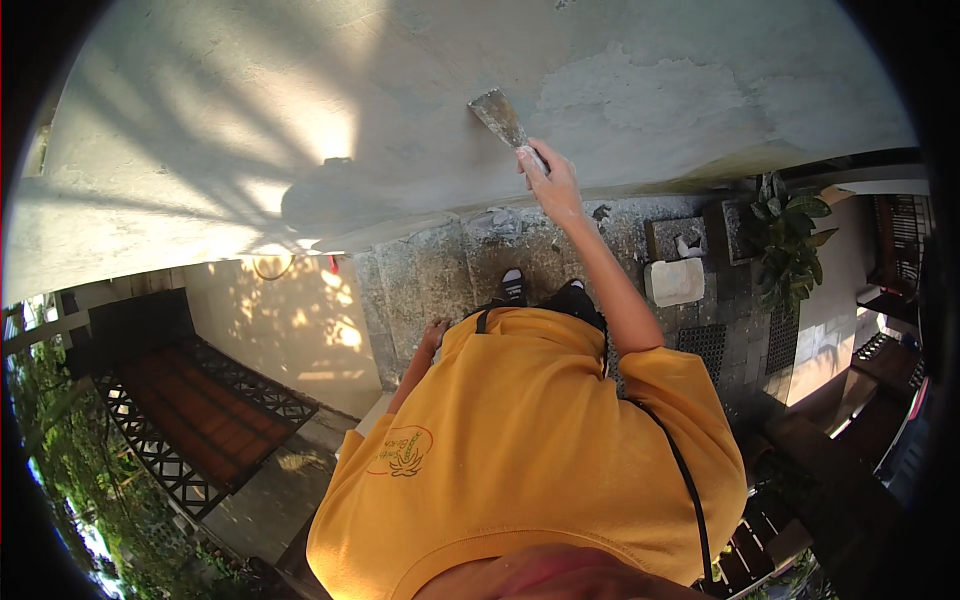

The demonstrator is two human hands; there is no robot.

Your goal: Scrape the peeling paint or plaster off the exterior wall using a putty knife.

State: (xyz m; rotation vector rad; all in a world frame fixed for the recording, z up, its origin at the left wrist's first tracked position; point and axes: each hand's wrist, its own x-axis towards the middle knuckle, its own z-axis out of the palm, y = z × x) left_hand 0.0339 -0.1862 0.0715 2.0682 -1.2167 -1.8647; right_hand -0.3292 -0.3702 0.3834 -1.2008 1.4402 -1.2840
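My right hand [553, 182] reaches up and forward along the grey wall [420, 120], closed around the handle of a putty knife [500, 118]. Its wide metal blade is smeared with pale residue and points up and to the left. The blade lies against or very close to the wall; I cannot tell whether it touches. Just right of the blade, the wall has a lighter, uneven patch [640, 95]. My left hand [435, 334] hangs low beside my yellow shirt, away from the wall. Its fingers are too small and foreshortened to read.
Below the wall runs a stained stone floor [420, 280], with a crumpled clear plastic bag [503, 222] at its foot. To the right stand a whitish block or container [675, 282] and a leafy plant [790, 235]. A brown-topped structure with lattice sides [205, 410] is at left.
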